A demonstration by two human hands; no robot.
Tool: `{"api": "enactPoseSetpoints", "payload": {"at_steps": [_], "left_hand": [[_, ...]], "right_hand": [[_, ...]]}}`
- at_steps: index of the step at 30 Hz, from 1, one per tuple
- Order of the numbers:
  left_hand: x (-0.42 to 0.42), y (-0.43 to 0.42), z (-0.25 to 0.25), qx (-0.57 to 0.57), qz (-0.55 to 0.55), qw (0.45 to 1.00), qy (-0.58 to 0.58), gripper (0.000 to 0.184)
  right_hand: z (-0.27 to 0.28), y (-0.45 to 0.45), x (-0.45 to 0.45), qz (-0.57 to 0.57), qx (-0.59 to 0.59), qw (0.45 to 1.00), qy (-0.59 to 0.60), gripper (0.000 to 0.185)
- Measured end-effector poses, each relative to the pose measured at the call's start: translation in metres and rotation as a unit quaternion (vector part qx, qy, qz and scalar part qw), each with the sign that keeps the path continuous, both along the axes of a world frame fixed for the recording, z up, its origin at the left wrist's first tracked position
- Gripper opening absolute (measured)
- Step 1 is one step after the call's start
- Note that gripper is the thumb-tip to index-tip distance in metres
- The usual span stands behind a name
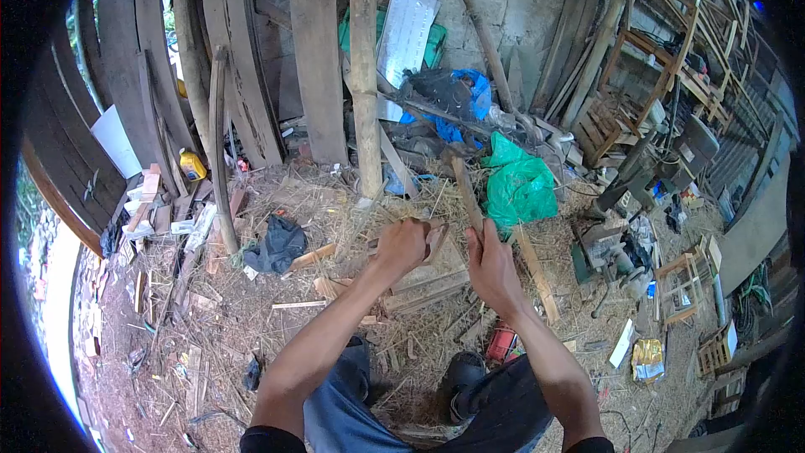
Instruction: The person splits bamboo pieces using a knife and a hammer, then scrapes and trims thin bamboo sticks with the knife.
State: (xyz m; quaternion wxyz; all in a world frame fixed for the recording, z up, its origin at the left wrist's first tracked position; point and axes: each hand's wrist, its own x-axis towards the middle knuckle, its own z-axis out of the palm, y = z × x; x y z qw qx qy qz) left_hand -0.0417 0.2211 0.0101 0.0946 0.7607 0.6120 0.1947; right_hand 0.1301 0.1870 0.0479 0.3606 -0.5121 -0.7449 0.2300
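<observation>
Near the middle of the head view, my left hand (402, 245) is closed around a small wooden piece (435, 241), which sticks out to the right of its fingers. My right hand (492, 271) grips the lower end of a long wooden stick (465, 189) that points up and slightly left. The two hands are apart, with wooden boards (428, 289) on the ground just below and between them. What the left fingers wrap round is partly hidden.
A green plastic bag (518, 184) lies beyond my right hand. An upright pole (365, 75) stands ahead. A black bag (279, 245) is on the left, a red object (501, 342) by my right foot, and a machine (599, 243) at the right.
</observation>
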Motion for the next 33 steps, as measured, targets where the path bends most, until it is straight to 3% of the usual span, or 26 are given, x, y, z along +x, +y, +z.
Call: {"api": "enactPoseSetpoints", "payload": {"at_steps": [5, 8, 12, 17, 22, 24, 25, 27, 33], "left_hand": [[0.004, 0.004, -0.007, 0.035, -0.028, 0.999, -0.028, 0.019], [0.001, 0.011, -0.022, 0.047, -0.028, 0.998, -0.028, 0.017], [-0.003, 0.011, -0.025, 0.095, -0.004, 0.995, -0.002, 0.014], [0.003, 0.008, -0.016, 0.044, -0.019, 0.999, 0.005, 0.017], [-0.002, 0.011, -0.012, -0.011, -0.037, 0.999, -0.016, 0.025], [-0.010, 0.005, -0.015, 0.122, -0.039, 0.990, -0.052, 0.027], [-0.015, 0.003, -0.012, 0.122, -0.043, 0.990, -0.052, 0.027], [-0.027, 0.000, -0.005, 0.020, -0.023, 1.000, -0.006, 0.030], [-0.030, 0.001, -0.003, -0.013, -0.004, 1.000, 0.020, 0.034]], "right_hand": [[-0.055, 0.015, 0.012, 0.018, -0.026, 0.998, -0.047, 0.020], [-0.044, 0.012, 0.014, 0.039, -0.055, 0.997, -0.027, 0.020], [-0.021, 0.012, 0.008, 0.015, -0.005, 1.000, 0.006, 0.020], [-0.052, 0.020, 0.012, 0.022, -0.036, 0.997, -0.071, 0.020], [-0.045, 0.022, 0.013, 0.036, -0.067, 0.996, -0.046, 0.022], [-0.046, 0.022, 0.016, 0.041, -0.079, 0.995, -0.055, 0.022], [-0.049, 0.023, 0.016, 0.037, -0.077, 0.995, -0.043, 0.023], [-0.052, 0.026, 0.017, 0.031, -0.074, 0.996, -0.029, 0.024], [-0.063, 0.041, 0.021, 0.023, -0.083, 0.996, -0.036, 0.024]]}}
